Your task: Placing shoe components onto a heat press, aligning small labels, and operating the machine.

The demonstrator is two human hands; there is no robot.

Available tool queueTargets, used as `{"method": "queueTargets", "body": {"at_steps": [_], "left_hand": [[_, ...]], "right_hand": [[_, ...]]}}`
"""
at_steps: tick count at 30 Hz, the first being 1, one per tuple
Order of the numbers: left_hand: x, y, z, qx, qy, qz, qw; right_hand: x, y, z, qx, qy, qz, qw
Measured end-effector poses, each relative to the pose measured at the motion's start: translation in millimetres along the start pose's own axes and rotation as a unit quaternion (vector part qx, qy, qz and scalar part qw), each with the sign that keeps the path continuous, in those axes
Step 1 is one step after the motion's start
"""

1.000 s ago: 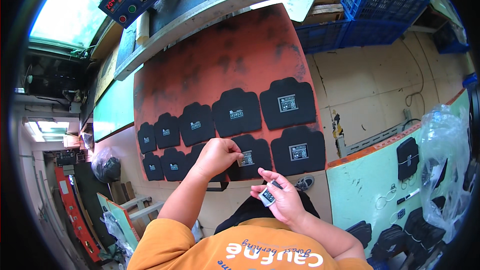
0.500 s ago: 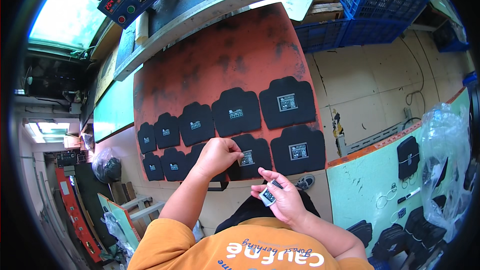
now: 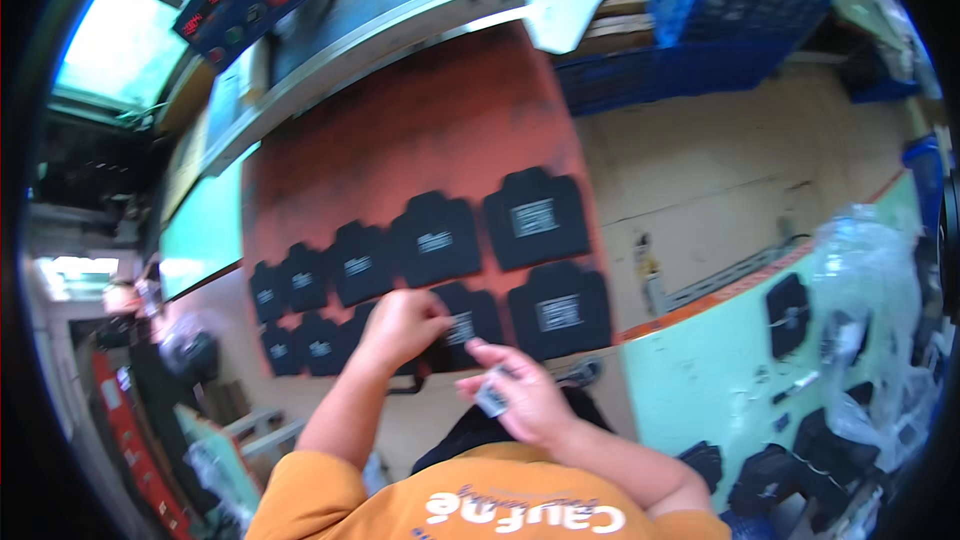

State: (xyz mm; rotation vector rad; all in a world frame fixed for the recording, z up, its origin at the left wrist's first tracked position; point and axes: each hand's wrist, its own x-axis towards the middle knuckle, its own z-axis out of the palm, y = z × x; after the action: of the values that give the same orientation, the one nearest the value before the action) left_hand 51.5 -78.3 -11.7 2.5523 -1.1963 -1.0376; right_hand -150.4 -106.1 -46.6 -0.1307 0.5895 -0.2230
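Note:
Two rows of black pads with stepped upper edges (image 3: 536,220) lie on a red board (image 3: 410,130), most showing a small pale-printed label. My left hand (image 3: 400,328) is over the near row, its thumb and fingertips pinched at the printed label (image 3: 460,326) of a black pad (image 3: 484,314). Whether anything is between those fingertips I cannot make out. Closer to my body, my right hand (image 3: 535,405) is curled, palm up, around a small stack of dark labels with light edges (image 3: 492,396). Motion blurs the picture.
A heavy metal-edged press (image 3: 390,35) with a control box (image 3: 240,5) stands beyond the board. Blue crates (image 3: 740,10) are at the far right. A pale green table (image 3: 700,370) on the right bears more black pads (image 3: 788,316) and clear plastic bags (image 3: 870,310).
The whole view has shifted, so the board and pads appear farther left and slightly lower. Both hands keep nearly the same pose over the same pad.

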Motion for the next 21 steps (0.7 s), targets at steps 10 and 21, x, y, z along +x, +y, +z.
{"method": "queueTargets", "body": {"at_steps": [10, 21], "left_hand": [[-13.9, -11.0, 15.8, 0.035, 0.152, 0.037, 0.987], [-68.5, 64.3, 12.0, -0.333, 0.055, 0.138, 0.931]], "right_hand": [[22.6, 24.5, -15.4, 0.063, -0.069, 0.021, 0.995], [-21.3, -11.7, -0.5, 0.073, -0.060, -0.170, 0.981]]}}
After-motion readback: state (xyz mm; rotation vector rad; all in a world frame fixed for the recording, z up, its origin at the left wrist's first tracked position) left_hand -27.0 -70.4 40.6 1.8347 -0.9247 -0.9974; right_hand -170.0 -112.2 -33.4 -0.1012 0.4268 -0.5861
